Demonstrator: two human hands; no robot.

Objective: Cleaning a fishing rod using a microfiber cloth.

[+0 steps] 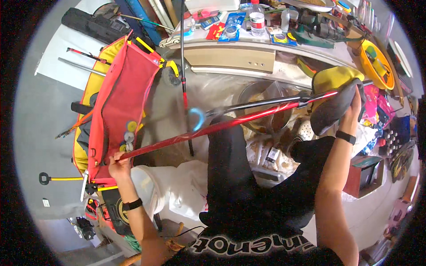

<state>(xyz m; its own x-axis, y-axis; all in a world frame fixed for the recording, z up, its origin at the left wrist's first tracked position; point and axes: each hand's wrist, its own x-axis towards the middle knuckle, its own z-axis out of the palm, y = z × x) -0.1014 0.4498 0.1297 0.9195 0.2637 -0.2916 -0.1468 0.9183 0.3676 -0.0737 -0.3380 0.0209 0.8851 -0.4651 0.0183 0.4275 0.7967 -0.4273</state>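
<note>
My left hand grips the left end of a glossy red pole that slants up to the right across my lap. A black rod runs beside it, joined by a black clamp near its right part. A blurred light-blue curved piece shows close to the pole's middle. My right hand is at the far right end, closed on a grey and yellow fabric piece, perhaps a cap or pouch, around the pole. The fabric hides most of the fingers. A dark tip sticks out beyond it.
An open red and yellow long bag with rods lies left. An upright black and red pole crosses before the desk. A round dark basin stands near my knees; a yellow basket and an open box are right.
</note>
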